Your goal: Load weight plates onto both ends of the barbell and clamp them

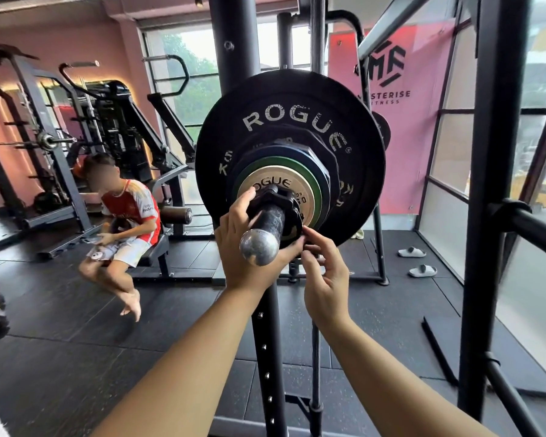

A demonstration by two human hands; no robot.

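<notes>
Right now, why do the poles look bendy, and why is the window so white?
Head view: the wide-angle lens bows straight lines near the edges, so the right rack post leans; daylight overexposes the window, washing it out; the barbell end glints; the clamp, left hand and right hand look sharp.

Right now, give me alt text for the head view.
Left hand and right hand hold a black ribbed clamp collar on the steel barbell sleeve, in front of stacked white, green, blue and large black Rogue plates. A seated person is behind, left.
</notes>
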